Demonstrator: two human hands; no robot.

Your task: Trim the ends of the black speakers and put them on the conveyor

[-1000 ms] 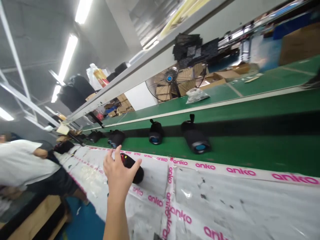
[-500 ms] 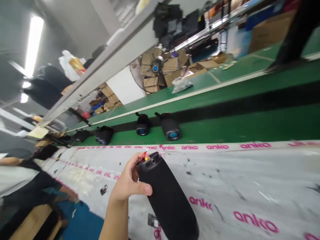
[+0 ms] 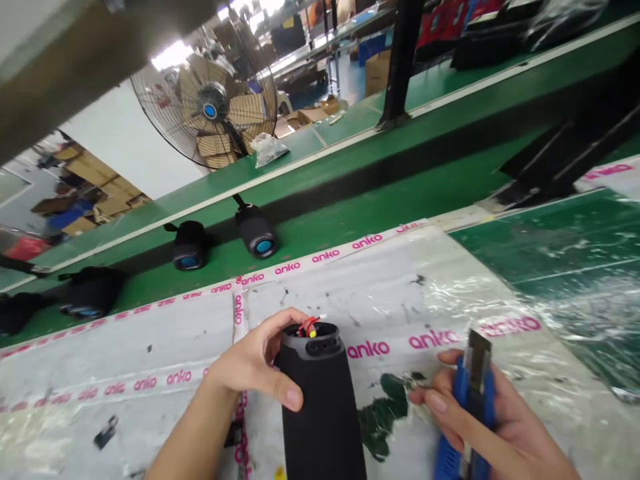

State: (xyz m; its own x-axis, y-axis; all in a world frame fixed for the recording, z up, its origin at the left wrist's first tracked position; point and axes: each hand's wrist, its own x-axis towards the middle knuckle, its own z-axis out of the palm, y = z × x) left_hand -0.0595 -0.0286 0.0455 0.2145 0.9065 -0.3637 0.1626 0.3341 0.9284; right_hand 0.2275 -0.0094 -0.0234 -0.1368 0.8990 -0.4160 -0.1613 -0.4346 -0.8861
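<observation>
My left hand is closed around the upper end of a black cylindrical speaker body, thumb across its front. The speaker stands roughly upright with its open end up, and red wires with a small yellow piece poke out of the opening. A dark oval panel with holes shows on its rim. To the right, my right hand grips a blue utility knife, its broad metal blade pointing up and away from the speaker. The lower parts of speaker and knife run out of view.
The bench has a white plastic cover printed "anko", torn near a dark green patch. Beyond it, finished-looking speakers lie on a green belt. A large fan stands behind, and a black post rises at the right.
The view has swung right. My right hand with the utility knife has come into view. The speaker in my left hand has gone from tilted to nearly upright.
</observation>
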